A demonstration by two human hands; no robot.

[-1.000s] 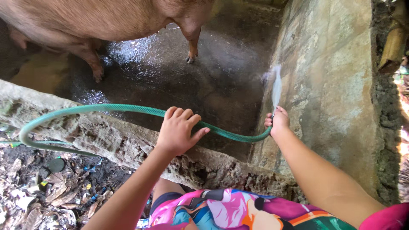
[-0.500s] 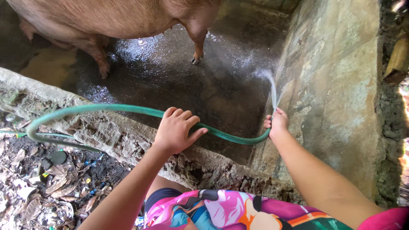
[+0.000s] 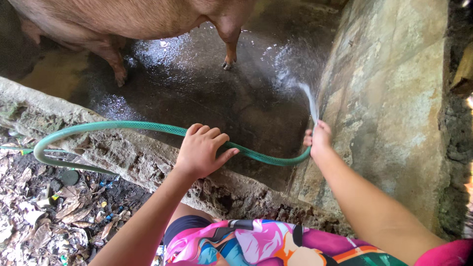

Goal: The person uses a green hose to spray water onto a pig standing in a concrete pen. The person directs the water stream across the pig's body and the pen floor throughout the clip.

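Note:
A green hose (image 3: 123,125) loops in from the left over a rough stone wall (image 3: 113,152). My left hand (image 3: 201,150) is wrapped over the hose at mid length. My right hand (image 3: 319,139) grips the hose end beside the concrete wall on the right. A thin jet of water (image 3: 306,101) shoots up and left from that end and splashes on the wet floor (image 3: 212,93) of the pen.
A brown pig (image 3: 138,22) stands at the top of the pen, its legs on the wet floor. A tall concrete wall (image 3: 394,98) bounds the right side. Dry leaves and litter (image 3: 44,216) cover the ground at lower left.
The water jet has swung left, off the right wall and onto the floor. Both hands keep their grip on the hose. The view has shifted slightly.

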